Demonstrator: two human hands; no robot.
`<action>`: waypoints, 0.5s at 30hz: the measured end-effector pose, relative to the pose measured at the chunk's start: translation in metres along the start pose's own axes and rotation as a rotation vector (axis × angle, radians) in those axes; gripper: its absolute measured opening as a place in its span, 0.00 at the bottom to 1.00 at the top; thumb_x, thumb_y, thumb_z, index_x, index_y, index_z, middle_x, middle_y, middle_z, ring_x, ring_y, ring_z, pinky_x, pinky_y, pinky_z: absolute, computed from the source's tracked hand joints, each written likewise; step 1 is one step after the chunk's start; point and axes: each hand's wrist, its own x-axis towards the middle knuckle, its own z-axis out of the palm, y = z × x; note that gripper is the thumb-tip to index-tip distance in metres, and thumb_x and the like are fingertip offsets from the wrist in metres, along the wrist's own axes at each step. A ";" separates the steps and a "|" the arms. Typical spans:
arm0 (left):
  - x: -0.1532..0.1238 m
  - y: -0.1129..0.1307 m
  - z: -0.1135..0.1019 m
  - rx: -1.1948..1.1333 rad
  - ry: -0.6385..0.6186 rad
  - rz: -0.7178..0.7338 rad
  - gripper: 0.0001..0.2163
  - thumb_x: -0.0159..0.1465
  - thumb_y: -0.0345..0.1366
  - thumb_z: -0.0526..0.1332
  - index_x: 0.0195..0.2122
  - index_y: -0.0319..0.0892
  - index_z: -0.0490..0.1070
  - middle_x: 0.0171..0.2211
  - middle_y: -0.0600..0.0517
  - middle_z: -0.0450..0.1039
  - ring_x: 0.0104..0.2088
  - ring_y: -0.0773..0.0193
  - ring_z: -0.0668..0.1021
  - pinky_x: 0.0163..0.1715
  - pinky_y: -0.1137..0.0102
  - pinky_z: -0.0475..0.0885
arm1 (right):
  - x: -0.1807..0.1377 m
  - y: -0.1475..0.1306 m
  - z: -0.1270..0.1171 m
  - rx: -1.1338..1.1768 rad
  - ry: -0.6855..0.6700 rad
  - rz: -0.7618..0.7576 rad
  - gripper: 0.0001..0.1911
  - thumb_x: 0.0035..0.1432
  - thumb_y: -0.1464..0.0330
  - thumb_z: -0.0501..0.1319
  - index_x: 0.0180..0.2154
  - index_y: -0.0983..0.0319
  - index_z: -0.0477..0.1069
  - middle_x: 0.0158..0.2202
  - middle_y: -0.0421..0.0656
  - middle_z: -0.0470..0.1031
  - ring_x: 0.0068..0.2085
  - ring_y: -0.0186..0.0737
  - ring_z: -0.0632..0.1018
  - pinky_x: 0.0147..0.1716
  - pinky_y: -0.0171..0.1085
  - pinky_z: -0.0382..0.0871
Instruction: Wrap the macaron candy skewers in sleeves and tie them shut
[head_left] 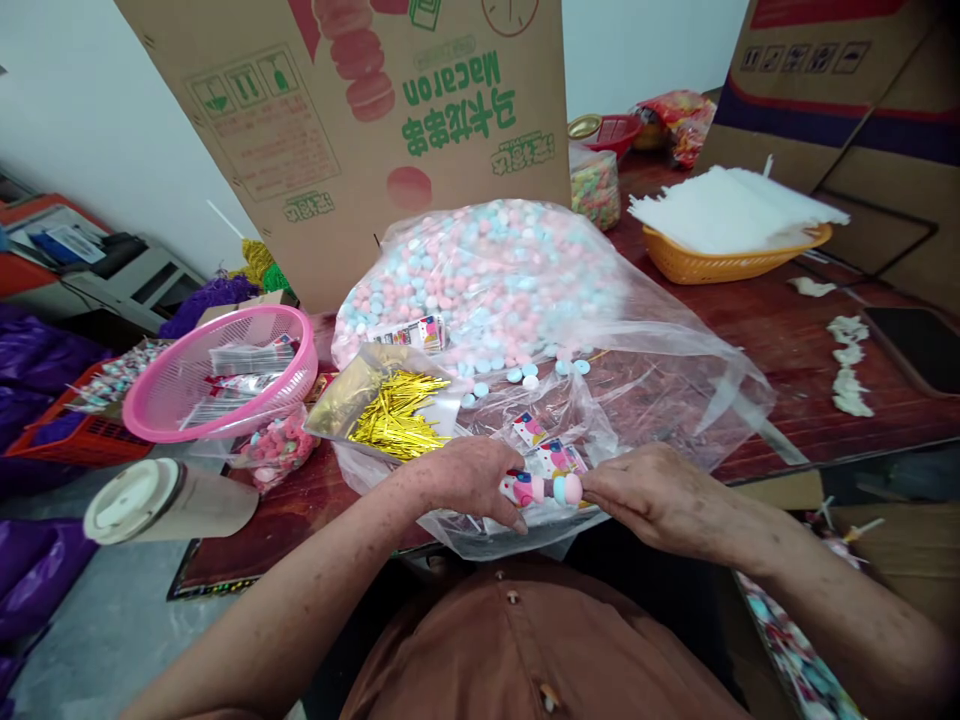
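Observation:
In the head view my left hand (474, 478) is closed around a small printed wrapper (516, 488). Pink and pale blue candies (568, 489) stick out of its right end. Opposite it, the fingers of my right hand (656, 498) are pinched at the outer end of these candies; what exactly they grip is hidden. Beneath both hands lie more printed wrappers (556, 456) on clear plastic. Just behind stands an open tray of gold twist ties (401, 412). A large clear bag of pink, blue and white candies (487, 275) spreads farther back, some loose at its mouth.
At left are a pink basket (225, 425) with wrappers and a lidded paper cup (180, 503) tilted near the edge. A yellow basket (720, 262) of white sticks and a phone (916, 345) lie right. A tall carton (360, 180) stands behind; an open box sits lower right.

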 end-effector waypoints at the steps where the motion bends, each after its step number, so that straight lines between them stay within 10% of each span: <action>1: 0.001 0.002 0.001 0.010 0.001 0.011 0.18 0.49 0.52 0.61 0.33 0.42 0.71 0.29 0.49 0.73 0.30 0.56 0.73 0.23 0.71 0.58 | 0.001 -0.001 0.001 0.025 -0.006 0.005 0.09 0.59 0.73 0.50 0.31 0.60 0.68 0.26 0.39 0.72 0.25 0.31 0.70 0.24 0.32 0.51; 7: 0.014 0.009 0.004 -0.114 0.215 0.047 0.18 0.43 0.43 0.69 0.34 0.44 0.71 0.28 0.49 0.73 0.33 0.52 0.75 0.31 0.67 0.64 | 0.023 -0.003 0.031 0.381 0.117 0.253 0.18 0.60 0.61 0.49 0.22 0.63 0.64 0.19 0.38 0.63 0.22 0.30 0.63 0.22 0.32 0.51; 13: -0.005 -0.009 0.031 -1.058 1.510 -0.316 0.14 0.47 0.41 0.68 0.32 0.44 0.66 0.27 0.55 0.68 0.30 0.66 0.72 0.33 0.72 0.66 | 0.029 0.002 0.053 1.229 0.228 0.640 0.21 0.51 0.50 0.56 0.23 0.61 0.58 0.13 0.30 0.51 0.15 0.25 0.49 0.14 0.29 0.40; 15: -0.007 -0.010 0.042 -1.540 1.487 -0.354 0.20 0.45 0.42 0.69 0.37 0.45 0.64 0.30 0.55 0.69 0.28 0.68 0.73 0.30 0.73 0.67 | 0.032 -0.005 0.058 1.381 0.195 0.656 0.21 0.49 0.49 0.57 0.25 0.61 0.59 0.11 0.29 0.52 0.14 0.25 0.47 0.13 0.29 0.38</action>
